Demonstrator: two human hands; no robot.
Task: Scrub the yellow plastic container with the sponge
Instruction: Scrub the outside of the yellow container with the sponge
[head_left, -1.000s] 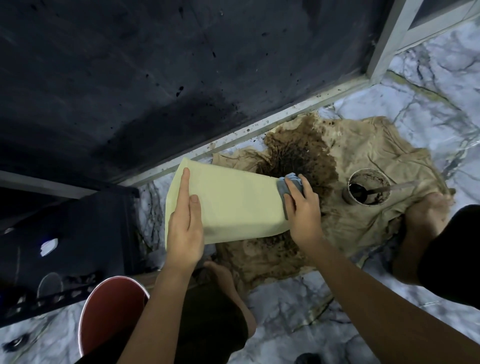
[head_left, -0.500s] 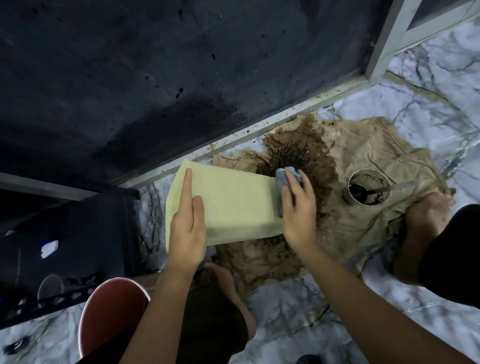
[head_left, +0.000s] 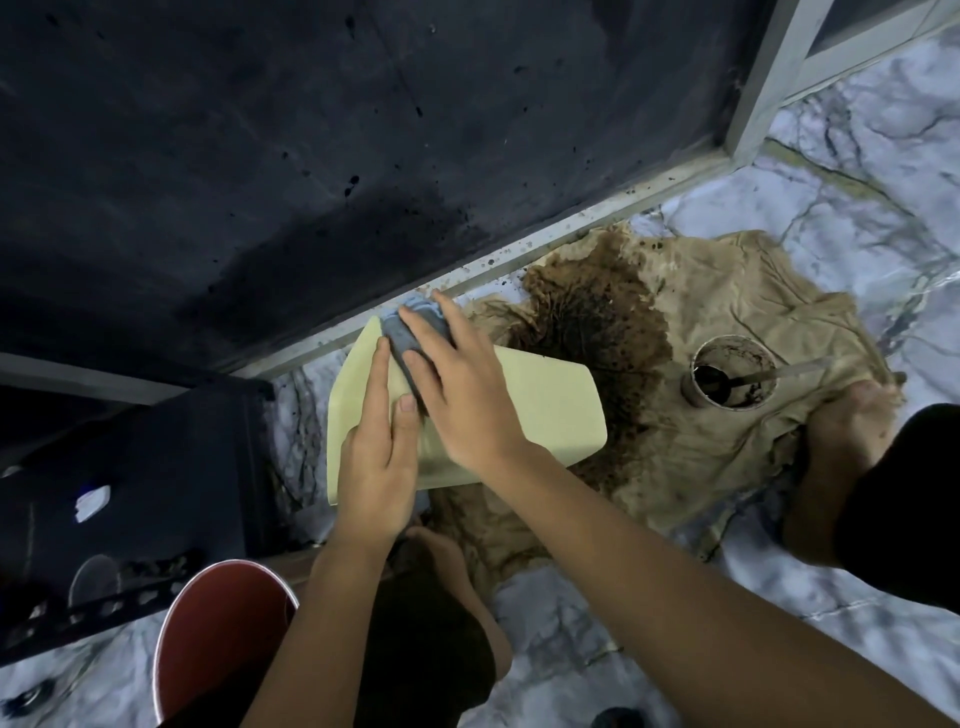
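Note:
The yellow plastic container (head_left: 540, 410) lies on its side over a stained cloth on the marble floor, its pale flat face up. My left hand (head_left: 376, 460) presses flat on its near left end, fingers stretched out. My right hand (head_left: 460, 387) crosses over the left and pushes a grey-blue sponge (head_left: 410, 330) against the container's far left edge. The fingers cover most of the sponge.
A beige cloth (head_left: 737, 332) with a big dark brown stain lies under and right of the container. On it stands a small round tin (head_left: 732, 376) with dark paste and a stick. A red bucket (head_left: 218, 644) sits near left. My bare feet rest on the cloth.
My right hand has swept the sponge from the container's right end across to its far left edge, crossing over my left hand. The left hand stays pressed on the container.

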